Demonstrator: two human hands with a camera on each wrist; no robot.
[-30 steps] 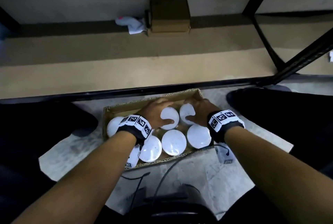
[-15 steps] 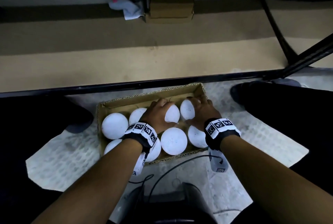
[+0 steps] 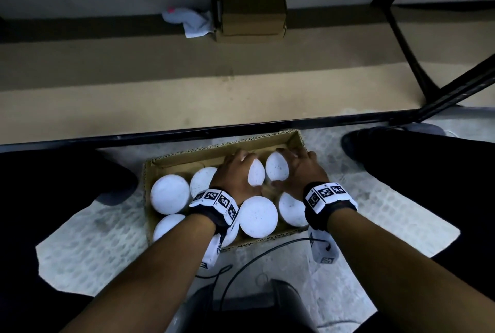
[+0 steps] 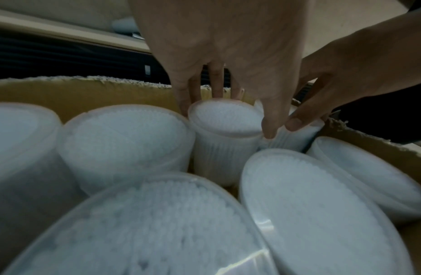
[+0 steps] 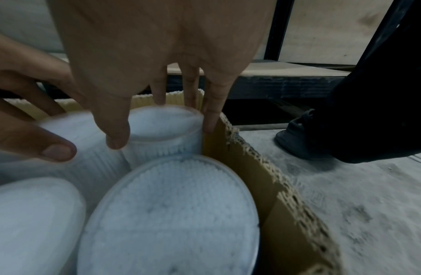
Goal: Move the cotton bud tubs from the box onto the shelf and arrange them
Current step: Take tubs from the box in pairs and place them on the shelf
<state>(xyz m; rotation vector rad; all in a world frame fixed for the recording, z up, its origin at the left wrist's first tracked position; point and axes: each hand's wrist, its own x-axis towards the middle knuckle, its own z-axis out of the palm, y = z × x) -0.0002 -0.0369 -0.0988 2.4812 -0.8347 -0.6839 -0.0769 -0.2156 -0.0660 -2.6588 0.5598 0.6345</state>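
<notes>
Currently each hand clamps one upright tub in the box's (image 3: 171,161) far row: left hand (image 3: 235,177) on the left tub (image 3: 256,176), right hand (image 3: 302,172) on its touching neighbour (image 3: 277,167); the shelf (image 3: 187,107) lies just beyond

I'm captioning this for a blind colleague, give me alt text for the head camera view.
Both hands reach into a cardboard box of white cotton bud tubs on the floor: the left hand grips one tub, the right hand its neighbour. The wooden shelf beyond holds none.
</notes>
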